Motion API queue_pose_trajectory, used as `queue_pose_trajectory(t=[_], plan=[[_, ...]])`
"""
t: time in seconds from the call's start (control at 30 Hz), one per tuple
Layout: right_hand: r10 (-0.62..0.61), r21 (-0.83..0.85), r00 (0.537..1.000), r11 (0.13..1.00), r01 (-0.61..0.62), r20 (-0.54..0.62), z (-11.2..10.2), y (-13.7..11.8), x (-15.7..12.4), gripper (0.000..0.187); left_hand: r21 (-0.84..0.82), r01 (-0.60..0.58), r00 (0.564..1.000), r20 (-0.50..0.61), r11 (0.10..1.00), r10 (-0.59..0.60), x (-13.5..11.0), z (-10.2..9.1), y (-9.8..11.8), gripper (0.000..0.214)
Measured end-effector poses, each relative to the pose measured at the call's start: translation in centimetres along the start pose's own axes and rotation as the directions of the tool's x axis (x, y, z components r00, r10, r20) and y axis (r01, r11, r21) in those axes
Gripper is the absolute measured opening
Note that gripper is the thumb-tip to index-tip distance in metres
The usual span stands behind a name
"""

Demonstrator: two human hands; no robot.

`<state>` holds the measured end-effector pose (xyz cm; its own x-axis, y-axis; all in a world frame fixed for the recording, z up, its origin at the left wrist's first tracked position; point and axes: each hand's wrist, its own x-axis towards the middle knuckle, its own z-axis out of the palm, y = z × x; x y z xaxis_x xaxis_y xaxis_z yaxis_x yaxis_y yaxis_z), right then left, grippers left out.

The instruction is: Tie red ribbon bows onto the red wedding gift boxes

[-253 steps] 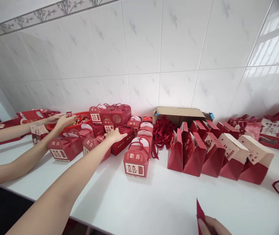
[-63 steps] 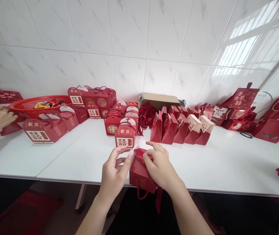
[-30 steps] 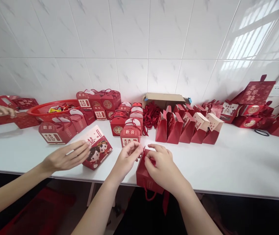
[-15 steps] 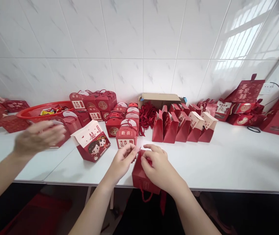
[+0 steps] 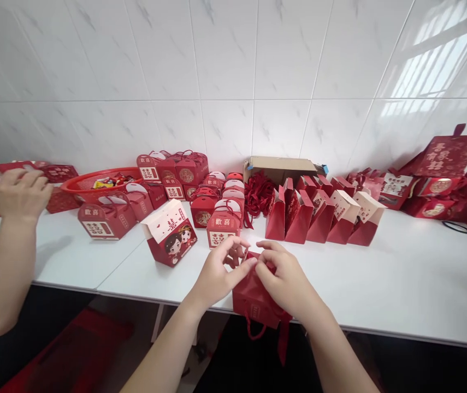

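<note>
A red gift box (image 5: 253, 308) stands at the table's front edge, with a looped cord and a wide red ribbon (image 5: 284, 338) hanging down its near side. My left hand (image 5: 223, 267) is at the box's upper left edge, thumb and fingers bent together on it. Opposite, my right hand (image 5: 280, 273) curls over the top, its thumb and fingers gripping the upper right part. What exactly lies between the fingertips is partly hidden. Just beyond my left hand is an upright red box with white lettering (image 5: 223, 226). A red and cream box with two cartoon figures (image 5: 171, 234) stands to the left.
A red basket of sweets (image 5: 69, 185) stands at the left, near a co-worker's hand (image 5: 22, 196). Rows of red boxes (image 5: 299, 218) line the back, beside a heap of red ribbons (image 5: 258, 191) and a cardboard box (image 5: 282, 162). More bags (image 5: 442, 185) are piled at the right.
The view has turned a little to the left. My hands stay on the box, fingertips closer together. The co-worker's hand has drawn away left, uncovering a red box in front of the basket.
</note>
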<state>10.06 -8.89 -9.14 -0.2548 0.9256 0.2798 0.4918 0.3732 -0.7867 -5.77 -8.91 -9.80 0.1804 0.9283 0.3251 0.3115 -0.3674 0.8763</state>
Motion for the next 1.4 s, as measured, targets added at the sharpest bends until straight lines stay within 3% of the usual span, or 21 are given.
queue_pose_trajectory(t=[0.37, 0.83, 1.13, 1.4], plan=[[-0.016, -0.109, 1.000, 0.994, 0.013, -0.025, 0.5, 0.5, 0.2, 0.026, 0.252, -0.134, 0.977, -0.128, 0.958, 0.171, -0.8, 0.5, 0.0, 0.018], [-0.049, -0.057, 0.998, 0.997, 0.051, 0.030, 0.8, 1.0, 0.8, 0.020, 0.259, -0.153, 0.929, -0.291, 0.954, 0.228, -0.9, 1.4, -0.3, 0.014], [-0.025, -0.011, 0.999, 1.000, 0.026, 0.041, 1.0, 0.9, 1.1, 0.026, 0.223, -0.091, 0.943, -0.293, 0.970, 0.156, -1.2, 1.2, -0.1, 0.017], [0.012, 0.058, 0.999, 0.998, -0.014, 0.032, 0.9, 0.5, 0.9, 0.022, 0.040, 0.041, 0.941, -0.338, 0.998, -0.026, -0.8, 0.7, -0.4, 0.029]])
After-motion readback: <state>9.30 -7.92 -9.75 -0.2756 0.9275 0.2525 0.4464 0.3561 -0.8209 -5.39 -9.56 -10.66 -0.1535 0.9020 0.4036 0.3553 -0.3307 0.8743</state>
